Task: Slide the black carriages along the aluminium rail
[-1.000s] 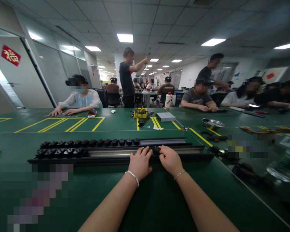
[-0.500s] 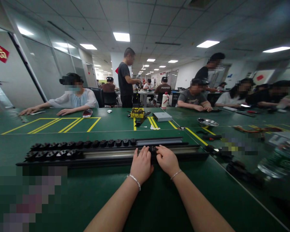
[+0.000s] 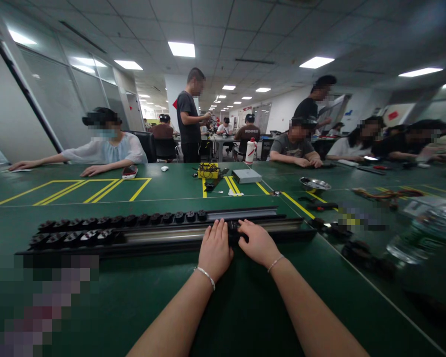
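A long black track (image 3: 163, 236) with a shiny metal channel lies crosswise before me. Round black socket modules (image 3: 72, 237) sit in a row at its left end. One more black socket module (image 3: 233, 228) is in the channel between my hands. My left hand (image 3: 216, 250) lies over the track with its fingers stretched out, beside the module's left side. At the module's right side, the curled fingers of my right hand (image 3: 259, 244) grip it; the fingertips are partly hidden. Behind runs a second track (image 3: 245, 214), its left part filled with several similar modules.
On the green table (image 3: 152, 307) stand a yellow box with cables (image 3: 208, 171), a grey box (image 3: 247, 176), a metal bowl (image 3: 315, 184) and a plastic bottle (image 3: 425, 238). Dark tools and parts (image 3: 364, 258) lie to the right. Other people sit across the table.
My view has turned slightly right, so the tracks appear farther left. Both hands stay at the module, and my left fingers lie flatter. A person at the far left has stretched an arm outward.
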